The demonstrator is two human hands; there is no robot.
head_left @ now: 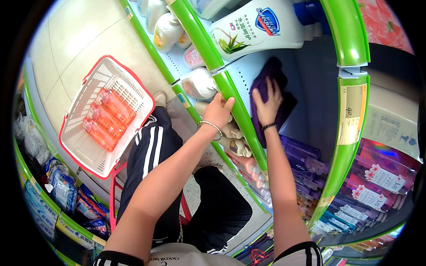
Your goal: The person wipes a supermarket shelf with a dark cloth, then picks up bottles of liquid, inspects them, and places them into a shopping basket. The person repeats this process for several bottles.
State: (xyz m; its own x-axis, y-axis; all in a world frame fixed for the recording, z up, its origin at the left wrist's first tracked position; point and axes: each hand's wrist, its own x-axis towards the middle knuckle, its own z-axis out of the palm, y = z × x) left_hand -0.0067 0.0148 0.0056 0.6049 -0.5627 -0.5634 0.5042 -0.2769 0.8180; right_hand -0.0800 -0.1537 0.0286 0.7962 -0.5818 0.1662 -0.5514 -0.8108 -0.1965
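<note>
My right hand [269, 99] presses on a dark purple cloth [261, 123], its fingers spread across the folds. The cloth lies on the light blue shelf board [238, 74] inside a store shelf bay. Against the green front edge strip [229, 89] of that shelf, my left hand [217, 111] has its thumb and fingers closed. Just beyond the cloth lies a large white Safeguard pump bottle [256, 30] with a blue pump. Purple bottles [299, 149] stand on the near side of the cloth, partly behind my right forearm.
A white plastic basket [109, 71] with a red rim holds several orange bottles [109, 119] to my left. Lower shelf levels carry white pump bottles [199, 83] and beige bottles [234, 146]. Pink and purple bottles [379, 176] line the shelf at right. Packaged goods [61, 186] fill the opposite shelf.
</note>
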